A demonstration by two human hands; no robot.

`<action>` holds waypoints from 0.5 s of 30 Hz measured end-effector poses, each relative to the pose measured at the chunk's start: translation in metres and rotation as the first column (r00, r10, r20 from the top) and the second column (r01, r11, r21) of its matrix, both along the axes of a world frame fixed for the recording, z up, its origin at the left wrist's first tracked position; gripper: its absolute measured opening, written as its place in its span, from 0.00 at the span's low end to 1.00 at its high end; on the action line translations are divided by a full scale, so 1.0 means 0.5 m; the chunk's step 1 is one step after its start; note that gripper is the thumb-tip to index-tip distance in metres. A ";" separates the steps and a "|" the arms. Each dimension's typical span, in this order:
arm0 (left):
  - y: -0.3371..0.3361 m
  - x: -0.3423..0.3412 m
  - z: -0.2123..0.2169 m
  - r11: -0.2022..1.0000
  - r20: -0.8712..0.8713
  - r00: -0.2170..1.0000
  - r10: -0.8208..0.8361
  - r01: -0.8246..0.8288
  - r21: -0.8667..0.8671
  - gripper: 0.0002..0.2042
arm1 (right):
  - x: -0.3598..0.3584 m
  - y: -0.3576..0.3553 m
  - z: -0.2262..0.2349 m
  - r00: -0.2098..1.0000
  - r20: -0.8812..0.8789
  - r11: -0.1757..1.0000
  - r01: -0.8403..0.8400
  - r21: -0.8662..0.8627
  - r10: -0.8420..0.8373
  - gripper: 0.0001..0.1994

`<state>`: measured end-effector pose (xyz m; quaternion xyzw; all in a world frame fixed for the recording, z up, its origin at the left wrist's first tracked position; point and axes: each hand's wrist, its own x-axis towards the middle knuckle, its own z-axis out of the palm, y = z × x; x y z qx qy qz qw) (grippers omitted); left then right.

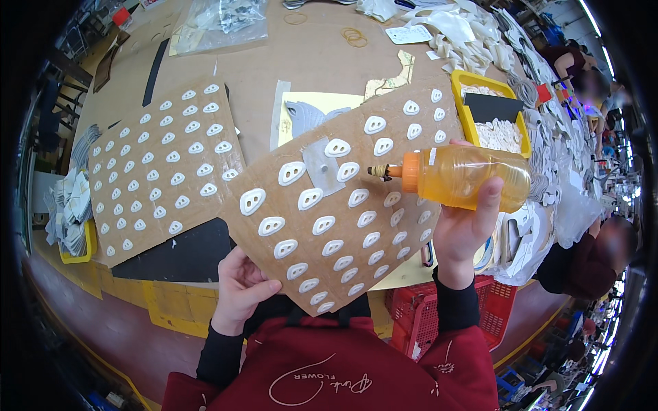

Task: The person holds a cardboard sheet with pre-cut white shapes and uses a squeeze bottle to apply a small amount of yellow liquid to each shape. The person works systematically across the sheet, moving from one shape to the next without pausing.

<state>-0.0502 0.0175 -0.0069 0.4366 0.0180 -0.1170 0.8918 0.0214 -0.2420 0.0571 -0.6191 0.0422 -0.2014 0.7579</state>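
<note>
My left hand grips the near left edge of a brown board, thumb on top, and the board is tilted up off the table. Rows of small white oval pieces with two holes lie across it. A grey patch sits among them near the upper left. In my right hand is a clear squeeze bottle of amber liquid with an orange cap, held sideways over the board's right part. Its dark-tipped nozzle points left, close to the white pieces; whether it touches them I cannot tell.
A second board of white pieces lies at left, partly over a black sheet. A yellow bin with loose white pieces stands back right, near piled pale cut parts. Below the table edge is a red basket. Other people are at far right.
</note>
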 end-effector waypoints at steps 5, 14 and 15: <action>-0.002 -0.004 0.006 1.000 0.008 1.000 -0.007 0.007 -0.016 0.27 | -0.005 -0.001 -0.007 1.000 -0.006 1.000 -0.009 -0.017 0.009 0.30; -0.001 -0.010 0.019 1.000 0.005 1.000 -0.022 0.022 0.011 0.26 | -0.005 0.000 -0.013 1.000 0.010 0.999 0.002 -0.032 -0.002 0.29; -0.001 -0.011 0.019 1.000 -0.004 1.000 -0.022 0.022 0.014 0.26 | -0.005 0.000 -0.013 1.000 0.012 1.000 0.004 -0.026 -0.004 0.29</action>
